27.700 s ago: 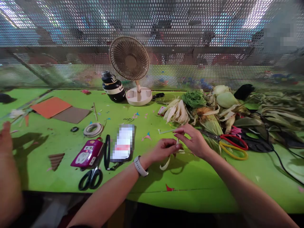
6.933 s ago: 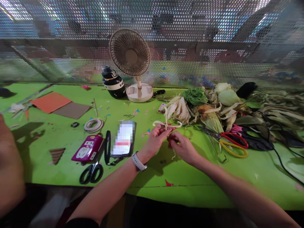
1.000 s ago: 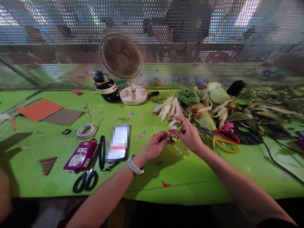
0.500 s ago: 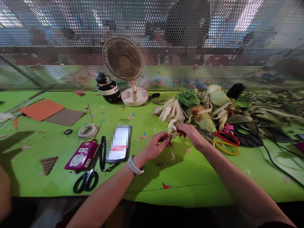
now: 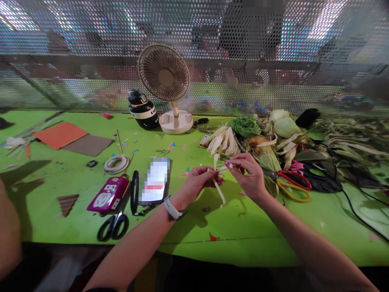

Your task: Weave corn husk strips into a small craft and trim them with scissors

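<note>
A pale corn husk strip (image 5: 219,190) hangs below the fingers of my left hand (image 5: 199,181), which pinches it. On the right, my right hand (image 5: 247,172) has its thumb and fingertips closed on the other side of the same pale husk piece, a short way from the left fingers. Just behind the hands lies a bundle of dried husks (image 5: 224,141) beside a coil of green strands (image 5: 245,126). Red and yellow handled scissors (image 5: 293,184) rest right of my right hand.
A phone (image 5: 155,180), purple packet (image 5: 110,194), black scissors (image 5: 113,227) and tape roll (image 5: 116,164) lie left. Behind stand a fan (image 5: 175,122) and black bottle (image 5: 144,113). Husks (image 5: 349,138) and a cable (image 5: 349,202) are at right. Another person's arm (image 5: 9,231) shows at left.
My right hand has shifted slightly right and turned, with its fingers more raised. The husk strip below my left hand hangs at a different slant. The whole view has shifted slightly.
</note>
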### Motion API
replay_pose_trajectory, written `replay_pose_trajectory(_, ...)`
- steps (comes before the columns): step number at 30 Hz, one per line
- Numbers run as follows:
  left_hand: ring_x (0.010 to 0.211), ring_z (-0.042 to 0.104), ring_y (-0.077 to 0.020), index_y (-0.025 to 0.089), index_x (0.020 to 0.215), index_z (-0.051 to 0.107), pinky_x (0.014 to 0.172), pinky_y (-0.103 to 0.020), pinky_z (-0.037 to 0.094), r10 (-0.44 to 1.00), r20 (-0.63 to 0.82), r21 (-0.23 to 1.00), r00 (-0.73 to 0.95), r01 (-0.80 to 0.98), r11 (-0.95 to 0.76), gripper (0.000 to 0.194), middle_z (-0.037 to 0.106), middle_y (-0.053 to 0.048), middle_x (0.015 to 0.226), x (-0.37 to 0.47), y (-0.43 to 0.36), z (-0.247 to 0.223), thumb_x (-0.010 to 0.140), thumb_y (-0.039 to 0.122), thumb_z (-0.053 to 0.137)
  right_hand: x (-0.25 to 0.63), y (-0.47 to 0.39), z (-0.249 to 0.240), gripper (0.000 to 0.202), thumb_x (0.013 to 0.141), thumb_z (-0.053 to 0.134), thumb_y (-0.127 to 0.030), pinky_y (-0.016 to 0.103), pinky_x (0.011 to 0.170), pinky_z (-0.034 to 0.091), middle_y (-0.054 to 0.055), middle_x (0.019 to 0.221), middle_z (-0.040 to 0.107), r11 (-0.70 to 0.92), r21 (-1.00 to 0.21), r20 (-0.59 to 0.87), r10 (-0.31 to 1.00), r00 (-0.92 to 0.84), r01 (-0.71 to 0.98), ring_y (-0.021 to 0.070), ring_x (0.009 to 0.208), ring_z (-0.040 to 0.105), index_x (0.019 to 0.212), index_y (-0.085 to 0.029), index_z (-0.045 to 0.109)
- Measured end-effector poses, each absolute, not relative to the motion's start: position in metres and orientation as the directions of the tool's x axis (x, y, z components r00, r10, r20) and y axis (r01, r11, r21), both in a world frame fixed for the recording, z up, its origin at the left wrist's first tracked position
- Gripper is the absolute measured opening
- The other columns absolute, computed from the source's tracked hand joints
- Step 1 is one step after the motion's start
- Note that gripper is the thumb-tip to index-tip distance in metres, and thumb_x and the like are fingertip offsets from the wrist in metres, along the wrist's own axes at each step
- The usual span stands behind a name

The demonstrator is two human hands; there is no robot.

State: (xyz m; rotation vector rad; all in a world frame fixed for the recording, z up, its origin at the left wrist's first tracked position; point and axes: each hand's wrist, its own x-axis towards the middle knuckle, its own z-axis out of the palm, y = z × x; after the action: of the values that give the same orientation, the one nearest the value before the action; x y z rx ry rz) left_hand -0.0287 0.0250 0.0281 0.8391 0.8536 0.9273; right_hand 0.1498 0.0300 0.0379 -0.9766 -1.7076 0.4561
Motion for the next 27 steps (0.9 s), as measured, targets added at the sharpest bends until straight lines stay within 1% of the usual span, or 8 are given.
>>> replay_pose_trajectory(4, 0.062, 0.065, -0.0124, 0.011, 0.077, 0.067, 0.066, -0.025, 0.051, 0.847, -0.296, 0.855, 0.442, -0.272, 0.441, 0.025, 0.071, -0.006, 0.070, -0.030, 0.025, 0.026, 0.067, 0.032, 0.075, 0.150, 0.027, 0.037, 0.012, 0.083, 0.060, -0.020, 0.024, 0.052, 0.050, 0.004, 0.085, 0.068, 0.513, -0.841, 0.466, 0.848, -0.253, 0.169, 0.0125, 0.062, 0.061, 0.091, -0.021, 0.070)
replay_pose_trajectory(7, 0.061, 0.065, -0.0130, 0.011, 0.077, 0.067, 0.065, -0.026, 0.051, 0.825, -0.262, 0.885, 0.500, -0.217, 0.413, 0.028, 0.071, -0.006, 0.070, -0.029, 0.023, 0.025, 0.067, 0.036, 0.076, 0.149, 0.026, 0.037, 0.015, 0.086, 0.058, -0.023, 0.023, 0.047, 0.049, 0.001, 0.074, 0.068, 0.488, -0.849, 0.417, 0.855, -0.309, 0.202, 0.0104, 0.051, 0.059, 0.095, -0.021, 0.069)
replay_pose_trajectory(9, 0.062, 0.066, -0.0137, 0.011, 0.077, 0.068, 0.063, -0.025, 0.051, 0.831, -0.227, 0.906, 0.508, -0.202, 0.371, 0.029, 0.070, -0.006, 0.067, -0.027, 0.022, 0.024, 0.066, 0.037, 0.076, 0.148, 0.026, 0.037, 0.017, 0.088, 0.055, -0.025, 0.024, 0.054, 0.050, 0.002, 0.072, 0.068, 0.563, -0.761, 0.460, 0.818, -0.345, 0.323, 0.0122, 0.057, 0.062, 0.094, -0.021, 0.070)
replay_pose_trajectory(11, 0.061, 0.065, -0.0134, 0.011, 0.078, 0.068, 0.061, -0.024, 0.050, 0.848, -0.179, 0.933, 0.500, -0.187, 0.307, 0.029, 0.070, -0.005, 0.065, -0.026, 0.022, 0.023, 0.066, 0.037, 0.075, 0.147, 0.025, 0.036, 0.021, 0.091, 0.051, -0.027, 0.025, 0.062, 0.050, 0.004, 0.075, 0.070, 0.650, -0.609, 0.506, 0.760, -0.409, 0.454, 0.0148, 0.066, 0.065, 0.097, -0.020, 0.070)
replay_pose_trajectory(13, 0.058, 0.064, -0.0125, 0.011, 0.076, 0.068, 0.060, -0.024, 0.049, 0.868, -0.131, 0.955, 0.479, -0.175, 0.240, 0.026, 0.069, -0.004, 0.063, -0.025, 0.022, 0.021, 0.067, 0.035, 0.074, 0.146, 0.024, 0.034, 0.025, 0.093, 0.048, -0.029, 0.026, 0.062, 0.049, 0.006, 0.079, 0.071, 0.682, -0.475, 0.499, 0.729, -0.468, 0.556, 0.0166, 0.069, 0.066, 0.103, -0.019, 0.069)
replay_pose_trajectory(16, 0.057, 0.062, -0.0116, 0.012, 0.072, 0.066, 0.060, -0.024, 0.050, 0.893, -0.087, 0.967, 0.441, -0.176, 0.182, 0.021, 0.067, -0.002, 0.061, -0.022, 0.022, 0.017, 0.065, 0.030, 0.074, 0.147, 0.021, 0.032, 0.024, 0.093, 0.048, -0.029, 0.025, 0.057, 0.046, 0.006, 0.078, 0.071, 0.647, -0.407, 0.452, 0.756, -0.473, 0.644, 0.0164, 0.063, 0.066, 0.101, -0.017, 0.067)
replay_pose_trajectory(22, 0.056, 0.059, -0.0101, 0.012, 0.070, 0.063, 0.058, -0.022, 0.047, 0.911, -0.057, 0.977, 0.408, -0.164, 0.135, 0.022, 0.065, -0.001, 0.061, -0.021, 0.024, 0.009, 0.066, 0.032, 0.072, 0.148, 0.019, 0.040, 0.011, 0.084, 0.057, -0.021, 0.024, 0.063, 0.046, 0.001, 0.073, 0.069, 0.635, -0.548, 0.448, 0.773, -0.450, 0.545, 0.0133, 0.066, 0.063, 0.081, -0.019, 0.068)
replay_pose_trajectory(27, 0.058, 0.057, -0.0101, 0.012, 0.077, 0.063, 0.058, -0.022, 0.044, 0.920, -0.015, 0.994, 0.393, -0.092, 0.056, 0.026, 0.065, -0.003, 0.066, -0.021, 0.023, 0.012, 0.070, 0.036, 0.069, 0.150, 0.023, 0.049, 0.012, 0.080, 0.059, -0.018, 0.024, 0.060, 0.044, 0.001, 0.068, 0.066, 0.604, -0.619, 0.378, 0.789, -0.484, 0.502, 0.0131, 0.064, 0.059, 0.072, -0.019, 0.068)
